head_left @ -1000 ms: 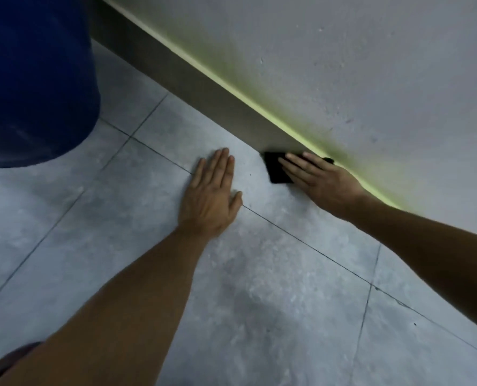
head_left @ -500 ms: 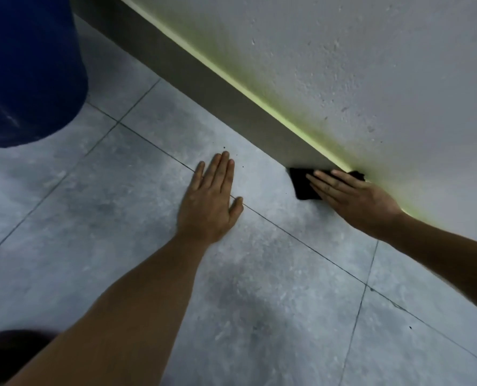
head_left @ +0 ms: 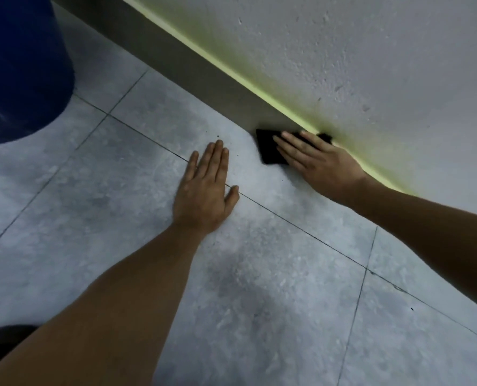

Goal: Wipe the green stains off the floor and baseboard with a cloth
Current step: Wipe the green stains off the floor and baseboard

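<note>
No text, label, brand, number or sign can be read anywhere in the head view.
</note>
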